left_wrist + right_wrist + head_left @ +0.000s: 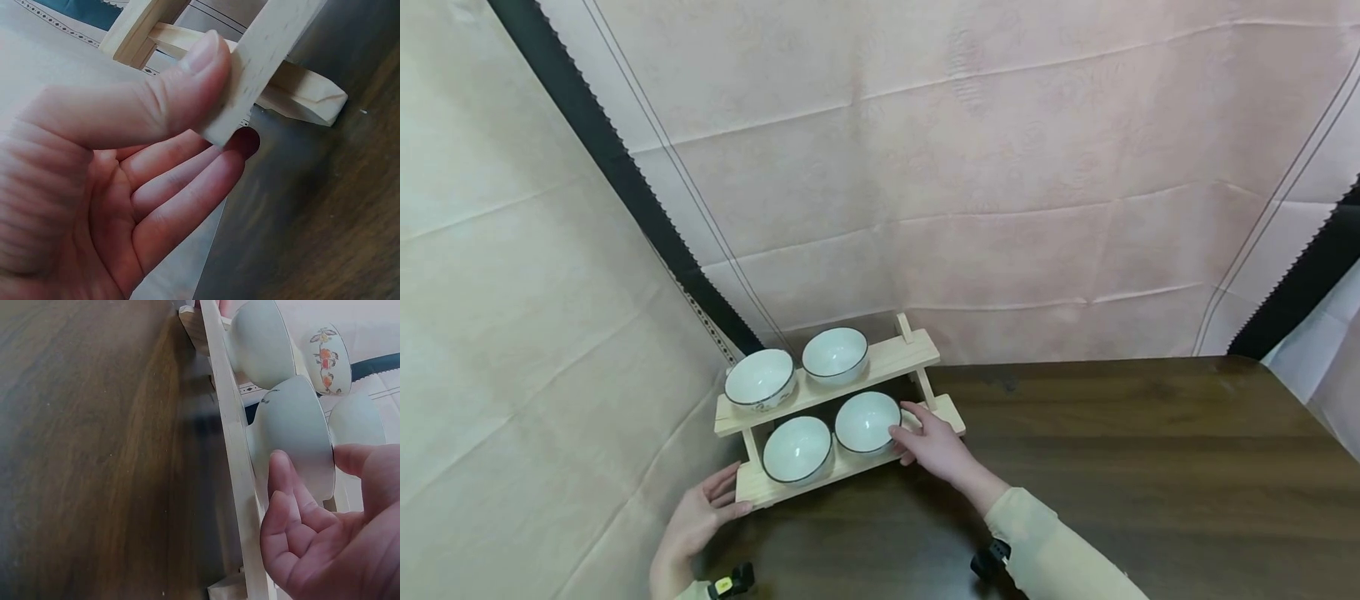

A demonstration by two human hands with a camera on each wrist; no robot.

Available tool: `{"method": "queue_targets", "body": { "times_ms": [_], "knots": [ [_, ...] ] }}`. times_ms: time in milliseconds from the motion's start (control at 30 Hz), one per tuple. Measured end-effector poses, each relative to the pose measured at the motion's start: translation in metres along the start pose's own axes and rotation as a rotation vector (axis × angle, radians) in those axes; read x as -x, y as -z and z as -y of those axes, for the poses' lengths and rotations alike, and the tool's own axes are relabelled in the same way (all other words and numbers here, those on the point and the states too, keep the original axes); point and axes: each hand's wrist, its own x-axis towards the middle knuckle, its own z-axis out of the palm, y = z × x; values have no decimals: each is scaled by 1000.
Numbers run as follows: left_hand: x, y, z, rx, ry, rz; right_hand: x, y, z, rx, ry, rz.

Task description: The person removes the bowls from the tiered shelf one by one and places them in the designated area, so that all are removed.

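Head view: a two-tier wooden rack (895,357) stands on the brown table (1112,450), towards the corner where the pale cloth (1000,208) hangs at the back and along the left. It carries four white bowls with dark rims, all upright. On the upper shelf sit the upper left bowl (760,377) and the upper right bowl (835,354); on the lower, the lower left bowl (797,450) and the lower right bowl (867,421).

The left hand (696,517) pinches the left end of the lower shelf. The left wrist view shows the thumb pressed on the board and the other fingers, slightly bent, reaching beneath its end.

The right hand (942,450) is partly closed on the right side of the lower right bowl. In the right wrist view one digit meets the rim while bent fingers lie against the outer wall; the bowl rests on its shelf. That view also shows a floral print on the upper left bowl.

Both wrists wear a black device, and a pale sleeve (1060,546) covers the right forearm. A black band (617,158) crosses the cloth at the left.
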Motion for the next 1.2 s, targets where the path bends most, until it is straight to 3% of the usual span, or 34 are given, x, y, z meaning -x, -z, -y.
{"method": "queue_targets", "body": {
  "times_ms": [333,1200],
  "knots": [
    [-2,0,2,29,26,1,-1,-5,2,-55,-26,13],
    [-3,-2,4,68,29,-3,-1,-13,8,-124,-63,-47]
  ]
}}
